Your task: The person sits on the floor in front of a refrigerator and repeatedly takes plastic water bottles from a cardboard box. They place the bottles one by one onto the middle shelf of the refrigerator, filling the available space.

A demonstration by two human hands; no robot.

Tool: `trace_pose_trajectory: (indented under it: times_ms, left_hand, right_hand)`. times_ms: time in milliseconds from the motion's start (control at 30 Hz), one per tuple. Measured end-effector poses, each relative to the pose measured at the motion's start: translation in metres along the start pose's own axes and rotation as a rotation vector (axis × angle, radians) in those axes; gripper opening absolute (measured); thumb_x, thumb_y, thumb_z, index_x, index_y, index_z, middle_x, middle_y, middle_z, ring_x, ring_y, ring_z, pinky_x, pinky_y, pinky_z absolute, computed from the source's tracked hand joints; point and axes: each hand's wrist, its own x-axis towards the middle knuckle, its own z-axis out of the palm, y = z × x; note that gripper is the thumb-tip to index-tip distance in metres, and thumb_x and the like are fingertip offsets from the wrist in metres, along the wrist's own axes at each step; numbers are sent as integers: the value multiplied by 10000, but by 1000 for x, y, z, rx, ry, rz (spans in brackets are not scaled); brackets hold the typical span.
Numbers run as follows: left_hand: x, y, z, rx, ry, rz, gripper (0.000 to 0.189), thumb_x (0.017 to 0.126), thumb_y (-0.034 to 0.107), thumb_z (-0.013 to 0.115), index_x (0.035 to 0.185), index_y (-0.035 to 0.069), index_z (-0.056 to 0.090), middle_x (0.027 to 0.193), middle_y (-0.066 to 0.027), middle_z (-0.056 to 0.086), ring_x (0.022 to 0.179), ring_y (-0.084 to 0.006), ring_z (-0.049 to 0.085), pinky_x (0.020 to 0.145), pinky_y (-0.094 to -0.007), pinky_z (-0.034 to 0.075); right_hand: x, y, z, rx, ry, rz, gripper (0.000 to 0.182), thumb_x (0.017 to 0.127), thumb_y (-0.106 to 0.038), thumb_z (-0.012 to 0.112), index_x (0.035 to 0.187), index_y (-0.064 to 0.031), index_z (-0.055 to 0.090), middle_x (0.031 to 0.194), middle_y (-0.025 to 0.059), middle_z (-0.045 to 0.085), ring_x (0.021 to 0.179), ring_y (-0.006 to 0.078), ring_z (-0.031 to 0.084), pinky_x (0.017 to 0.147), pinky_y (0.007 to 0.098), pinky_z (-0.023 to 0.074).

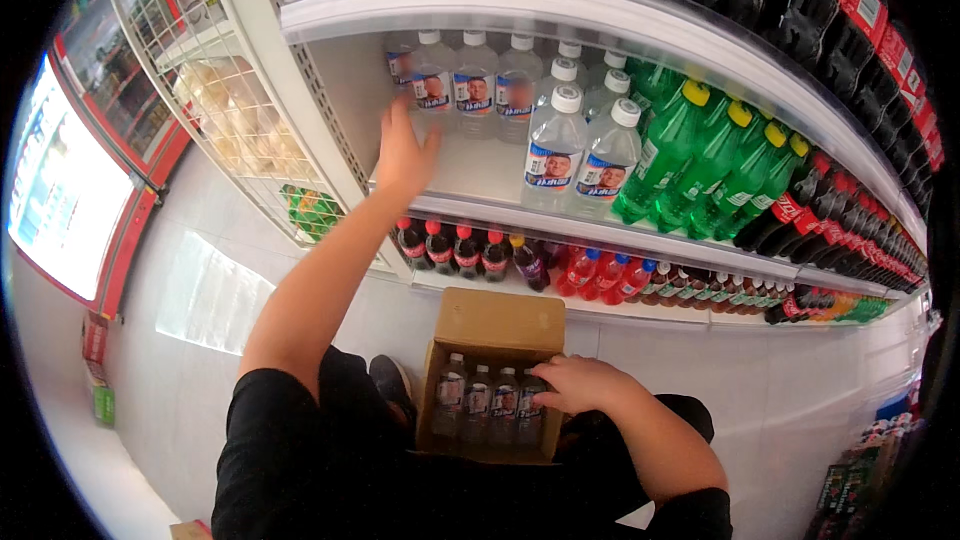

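My left hand [407,146] reaches into the left end of a white store shelf, its fingers spread just in front of a clear labelled drink bottle [433,82] with a white cap. More such bottles stand in a row beside it, and others [555,146] stand farther right, nearer the shelf edge. Below, an opened cardboard box [499,319] sits on the floor between my legs, holding several clear bottles [478,405] of the same kind. My right hand [574,384] is over the box's right side, its fingertips at the rightmost bottle [529,401]; whether they grip it cannot be told.
Green bottles [675,157] with yellow caps stand right of the clear ones. The shelf edge [480,214] runs above a lower row of cola bottles [465,251]. A wire rack [255,135] borders the left side. An upper shelf [465,0] overhangs my left hand.
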Motion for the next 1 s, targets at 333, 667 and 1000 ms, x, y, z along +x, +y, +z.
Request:
trace_pose_trajectory:
  times_ms: [333, 667, 1000]
  left_hand:
    - [-177, 35, -106, -36, -1184, 442, 293, 889, 201, 721, 1139, 85, 622, 1088, -106, 685, 942, -331, 697, 821, -483, 562]
    - [-198, 26, -124, 345, -1526, 357, 461, 875, 336, 740, 1233, 98, 574, 1158, -130, 669, 1044, -353, 689, 855, -506, 561]
    - [-208, 21, -133, 300, -1543, 413, 534, 897, 381, 721, 1343, 136, 561, 1170, -124, 663, 1069, -345, 681, 856, -498, 559]
  right_hand:
    - [28, -17, 20, 33, -211, -18, 525, 977, -418, 614, 1378, -80, 575, 1262, 231, 626, 1170, 427, 609, 984, 494, 512]
    - [139, -9, 170, 294, -137, -104, 882, 910, -322, 719, 1610, -102, 229, 1467, 244, 429, 1346, 422, 437, 1079, 492, 422]
    - [207, -22, 210, 596, 179, -192, 1013, 819, -289, 816, 1596, -74, 202, 1386, 270, 516, 1210, 408, 576, 955, 488, 515]
